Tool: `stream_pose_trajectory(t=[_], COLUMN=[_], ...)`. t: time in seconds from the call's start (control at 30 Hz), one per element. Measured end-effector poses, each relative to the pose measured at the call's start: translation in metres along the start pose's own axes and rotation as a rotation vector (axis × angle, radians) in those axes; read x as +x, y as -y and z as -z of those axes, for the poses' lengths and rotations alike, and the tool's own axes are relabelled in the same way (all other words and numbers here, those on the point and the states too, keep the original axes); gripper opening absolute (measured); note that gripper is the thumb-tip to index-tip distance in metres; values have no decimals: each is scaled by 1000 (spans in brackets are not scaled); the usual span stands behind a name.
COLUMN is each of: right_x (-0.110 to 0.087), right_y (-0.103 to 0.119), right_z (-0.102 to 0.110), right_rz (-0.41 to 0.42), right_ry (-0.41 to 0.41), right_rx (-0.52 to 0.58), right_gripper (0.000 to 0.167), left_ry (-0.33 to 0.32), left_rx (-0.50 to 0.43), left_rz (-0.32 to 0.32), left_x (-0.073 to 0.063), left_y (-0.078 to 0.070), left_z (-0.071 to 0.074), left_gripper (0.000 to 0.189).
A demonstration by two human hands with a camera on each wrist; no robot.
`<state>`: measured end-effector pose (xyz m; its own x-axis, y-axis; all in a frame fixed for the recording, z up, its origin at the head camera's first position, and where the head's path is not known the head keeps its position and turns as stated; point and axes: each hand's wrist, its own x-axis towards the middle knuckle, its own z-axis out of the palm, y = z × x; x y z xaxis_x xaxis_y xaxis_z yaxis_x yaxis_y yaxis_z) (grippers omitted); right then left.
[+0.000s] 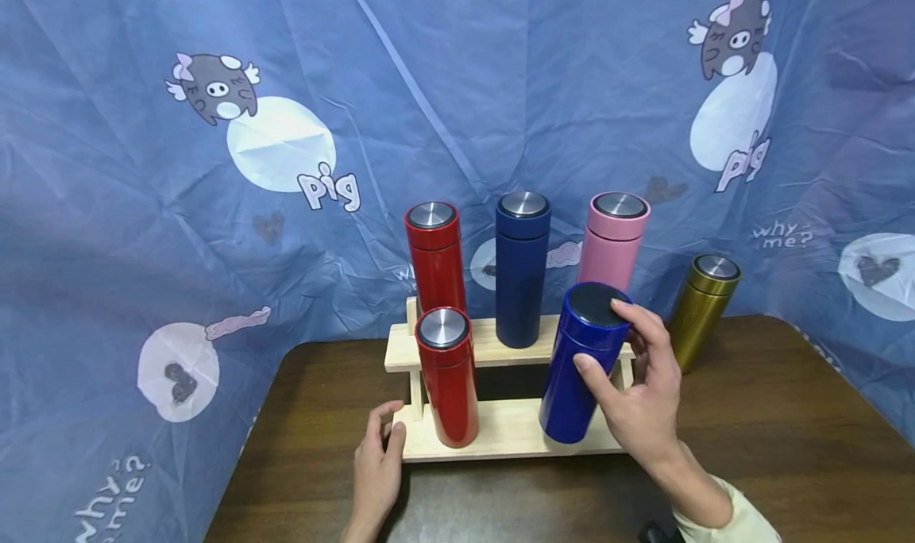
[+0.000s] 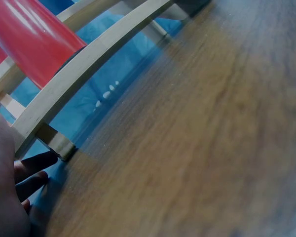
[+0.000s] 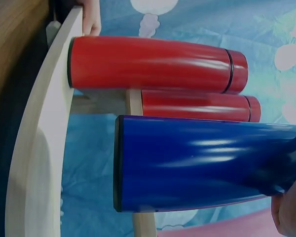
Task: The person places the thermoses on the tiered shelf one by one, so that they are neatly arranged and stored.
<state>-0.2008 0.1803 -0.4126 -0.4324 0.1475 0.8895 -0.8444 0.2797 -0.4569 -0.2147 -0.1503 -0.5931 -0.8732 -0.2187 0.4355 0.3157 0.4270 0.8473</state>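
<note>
My right hand (image 1: pixel 646 392) grips a glossy blue thermos bottle (image 1: pixel 582 368), thumb on its near side and a finger at the dark lid. In the right wrist view the blue bottle's base hangs a little above the lower board, not touching it. With my left hand (image 1: pixel 379 456) I hold the left end of a two-tier wooden rack (image 1: pixel 507 440); the left wrist view shows fingers by its foot. A red thermos bottle (image 1: pixel 449 384) stands on the lower board. Behind, the upper board bears another red bottle (image 1: pixel 434 265), a navy bottle (image 1: pixel 520 281) and a pink bottle (image 1: pixel 613 241).
A gold thermos bottle (image 1: pixel 704 305) stands on the brown wooden table (image 1: pixel 300 432), right of the rack. A blue printed cloth (image 1: pixel 457 90) hangs behind the table and along its sides. A small black object (image 1: pixel 658 533) lies by the right sleeve.
</note>
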Motion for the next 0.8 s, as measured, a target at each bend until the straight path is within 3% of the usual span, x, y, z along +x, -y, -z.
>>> stream_pose_trajectory(t=[0.33,0.57,0.8], right_x=[-6,-16,-20], right_y=[-2,-5,-8], right_z=[-19,-28,-34], right_rz=[0,-26,-30], right_ry=[34,61,51], right_rx=[66,49,39], right_gripper=[68,63,61], left_ry=[0,-2,30], left_rx=[26,11,10], left_rz=[-14,-32,73], left_x=[1,1,1], left_y=[4,6,8], left_z=[-1,0,0], left_gripper=[25,25,26])
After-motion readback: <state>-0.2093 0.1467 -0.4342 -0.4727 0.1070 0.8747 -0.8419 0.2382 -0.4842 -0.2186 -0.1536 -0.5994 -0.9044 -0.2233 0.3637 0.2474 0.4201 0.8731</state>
